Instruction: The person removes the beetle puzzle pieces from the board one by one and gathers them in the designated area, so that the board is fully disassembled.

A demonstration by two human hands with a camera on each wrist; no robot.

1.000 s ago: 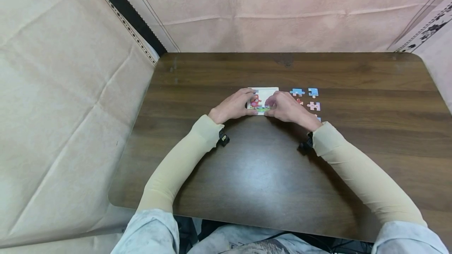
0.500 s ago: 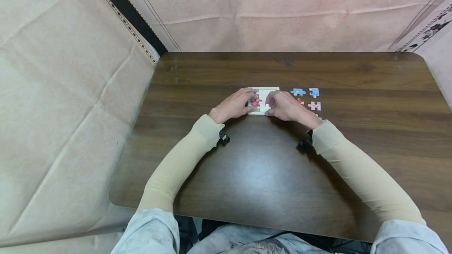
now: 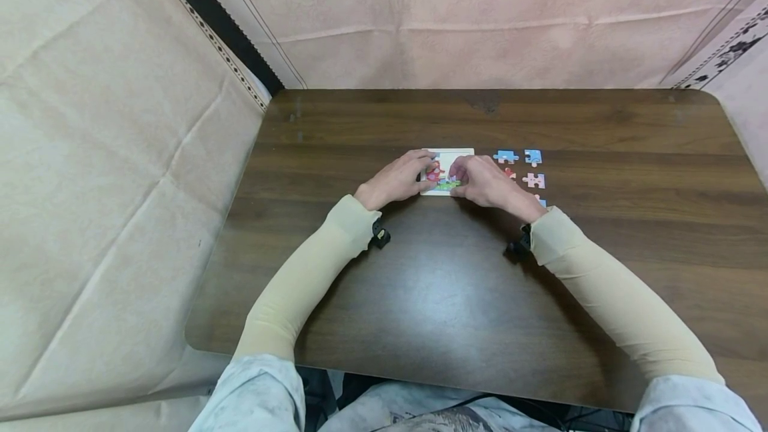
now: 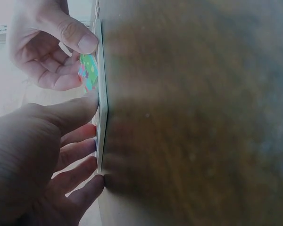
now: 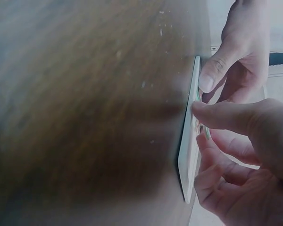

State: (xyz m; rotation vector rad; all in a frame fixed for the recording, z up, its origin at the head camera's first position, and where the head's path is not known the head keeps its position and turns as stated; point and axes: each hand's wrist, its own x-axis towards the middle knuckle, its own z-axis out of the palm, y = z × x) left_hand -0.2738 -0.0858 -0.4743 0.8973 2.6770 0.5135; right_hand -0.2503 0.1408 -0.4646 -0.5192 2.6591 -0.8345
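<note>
A white-rimmed puzzle tray lies on the table between both hands, with red and pink pieces set in its left part. My right hand pinches a puzzle piece, mostly green, between thumb and fingers over the tray's near side. In the left wrist view this piece stands tilted on edge. My left hand rests on the tray's left side, its thumb low at the near edge and its fingers spread over the left end.
Loose puzzle pieces lie right of the tray: two blue ones at the back, a pink one, a red one and a blue one partly hidden by the right wrist. The wooden table meets a cloth-covered wall behind.
The right hand stays almost in place, its fingers shifting slightly. The green area near its fingertips looked pale half a second ago and shows bright green now. The left hand has not moved.
</note>
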